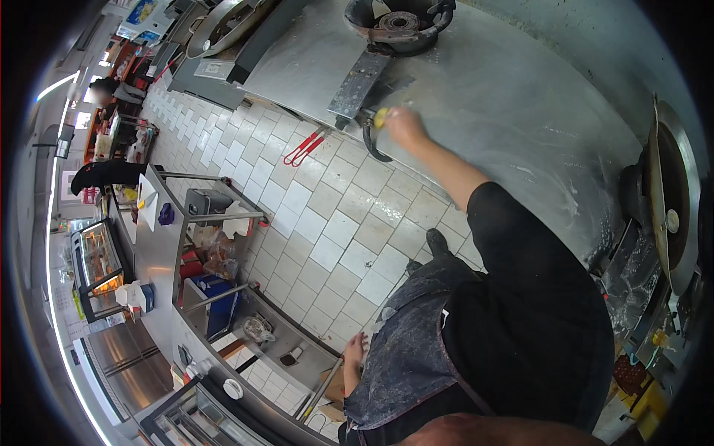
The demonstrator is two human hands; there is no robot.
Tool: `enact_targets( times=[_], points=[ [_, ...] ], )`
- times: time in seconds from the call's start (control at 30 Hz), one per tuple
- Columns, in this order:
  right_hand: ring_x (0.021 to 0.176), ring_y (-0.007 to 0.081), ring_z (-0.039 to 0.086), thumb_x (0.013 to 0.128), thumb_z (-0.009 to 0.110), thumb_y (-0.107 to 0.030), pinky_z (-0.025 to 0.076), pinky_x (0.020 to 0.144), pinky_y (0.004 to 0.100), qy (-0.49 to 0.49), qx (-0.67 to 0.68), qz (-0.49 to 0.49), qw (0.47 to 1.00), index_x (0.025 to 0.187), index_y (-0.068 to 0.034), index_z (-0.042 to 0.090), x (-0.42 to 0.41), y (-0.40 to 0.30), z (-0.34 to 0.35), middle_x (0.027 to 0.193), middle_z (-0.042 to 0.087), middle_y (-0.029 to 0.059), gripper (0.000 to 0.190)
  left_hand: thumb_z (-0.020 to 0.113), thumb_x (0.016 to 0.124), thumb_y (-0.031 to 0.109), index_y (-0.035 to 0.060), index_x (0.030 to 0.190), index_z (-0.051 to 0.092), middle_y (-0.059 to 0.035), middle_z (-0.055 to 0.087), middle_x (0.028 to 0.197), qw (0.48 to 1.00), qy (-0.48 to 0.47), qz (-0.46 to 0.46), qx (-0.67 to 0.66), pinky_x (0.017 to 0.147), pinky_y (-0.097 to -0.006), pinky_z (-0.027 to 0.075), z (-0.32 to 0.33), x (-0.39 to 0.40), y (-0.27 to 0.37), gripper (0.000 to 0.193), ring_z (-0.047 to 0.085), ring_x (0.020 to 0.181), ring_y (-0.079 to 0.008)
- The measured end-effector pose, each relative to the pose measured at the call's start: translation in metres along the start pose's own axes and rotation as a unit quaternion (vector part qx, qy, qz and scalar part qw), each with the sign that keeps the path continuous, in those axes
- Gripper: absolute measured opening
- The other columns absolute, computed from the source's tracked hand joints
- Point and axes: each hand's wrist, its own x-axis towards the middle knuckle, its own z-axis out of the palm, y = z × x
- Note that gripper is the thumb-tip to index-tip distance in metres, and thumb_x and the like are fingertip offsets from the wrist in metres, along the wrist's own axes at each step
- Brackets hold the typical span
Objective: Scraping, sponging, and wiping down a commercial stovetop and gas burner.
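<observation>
My right hand (pixel 404 127) reaches out over a wet steel wok range (pixel 502 100) with streaks of suds on it. It grips a yellow sponge (pixel 381 118) close to the range's front edge. Beside the sponge, a dark curved lever (pixel 369 142) juts out past that edge. A narrow metal cover plate (pixel 358 82) runs from there to an uncovered wok burner (pixel 399 25). Down at my side hangs my left hand (pixel 355 349), fingers a little apart and nothing visible in them, next to my stained dark apron (pixel 401 340).
A wok (pixel 672 195) leans at the right end of the range. Red-handled tongs (pixel 304 148) stick out from its front edge. Wet floor tiles (pixel 334 228) lie below. Opposite stands a steel counter (pixel 162 245) with shelves. A person in black (pixel 111 174) is farther off.
</observation>
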Motion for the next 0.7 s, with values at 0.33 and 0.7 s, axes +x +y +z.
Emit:
enact_targets(
  times=[0.33, 0.7],
  points=[
    [0.098, 0.032, 0.055, 0.085, 0.054, -0.016, 0.045, 0.083, 0.0403, 0.015, -0.078, -0.029, 0.996, 0.096, -0.011, 0.065, -0.019, 0.028, -0.074, 0.104, 0.058, 0.0152, 0.016, 0.048, 0.09, 0.039, -0.0011, 0.11, 0.063, -0.0156, 0.067, 0.103, 0.998, 0.035, -0.037, -0.026, 0.086, -0.0317, 0.044, 0.0, 0.019, -0.135, 0.047, 0.061, 0.099, -0.0233],
    [0.108, 0.0308, 0.044, 0.089, 0.049, -0.025, 0.033, 0.094, 0.0454, -0.232, -0.067, -0.163, 0.957, 0.104, -0.007, 0.057, -0.209, 0.086, -0.139, 0.114, 0.049, 0.015, 0.025, 0.048, 0.092, 0.04, 0.005, 0.122, 0.055, -0.0085, 0.063, 0.113, 1.0, -0.01, -0.021, -0.01, 0.072, -0.0327, 0.049, 0.003, 0.027, 0.007, 0.046, 0.06, 0.098, -0.0217]
  ],
)
